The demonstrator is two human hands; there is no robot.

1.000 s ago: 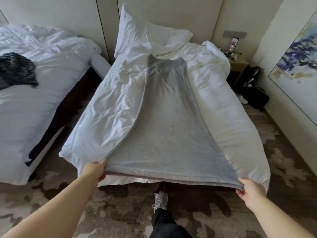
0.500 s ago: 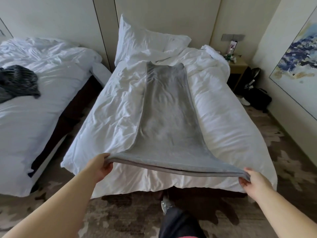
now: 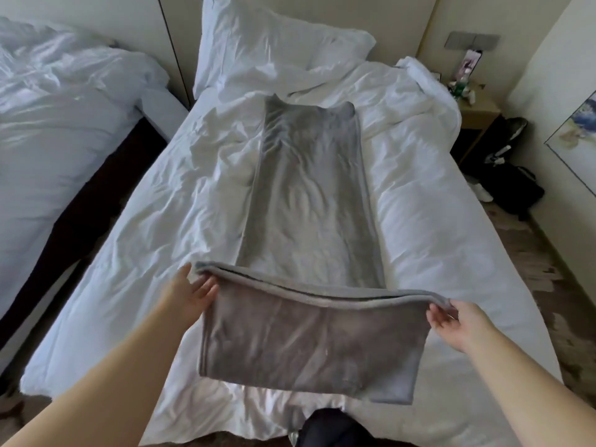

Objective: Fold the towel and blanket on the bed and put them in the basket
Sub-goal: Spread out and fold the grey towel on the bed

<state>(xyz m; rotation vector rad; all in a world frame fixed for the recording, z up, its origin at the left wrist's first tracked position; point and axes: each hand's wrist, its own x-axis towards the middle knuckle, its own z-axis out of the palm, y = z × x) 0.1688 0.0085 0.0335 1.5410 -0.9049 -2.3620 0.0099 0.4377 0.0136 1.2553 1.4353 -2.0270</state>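
I see the blanket (image 3: pixel 309 195), grey and soft-looking, lying as a long narrow strip down the middle of the bed (image 3: pixel 435 227), on top of the creased white duvet. Its far end stops just short of the pillow (image 3: pixel 274 43). The near end is lifted off the duvet and doubled over, so a layered fold line runs across between my two hands, and a darker grey flap hangs down from that line toward me, its lower edge slanting down to the right.

My left hand (image 3: pixel 190 295) holds the left corner of the fold, thumb on top and fingers under the cloth, the fingers only loosely bent. My right hand (image 3: pixel 458 324) pinches the right corner between thumb and fingertips. Both hands are clamped on the blanket and are raised above the duvet, well apart from each other.

A second bed (image 3: pixel 64 124) with rumpled white bedding stands to the left across a dark gap. To the right of the pillow end there is a nightstand (image 3: pixel 474 114) with small items too blurred to name, a black bag (image 3: pixel 512 188) on the floor beside it, and a painting (image 3: pixel 577 133) on the right wall. Patterned carpet (image 3: pixel 548 285) runs along the bed's right side. A dark trouser leg (image 3: pixel 329 427) shows at the bottom edge, below the hanging flap.
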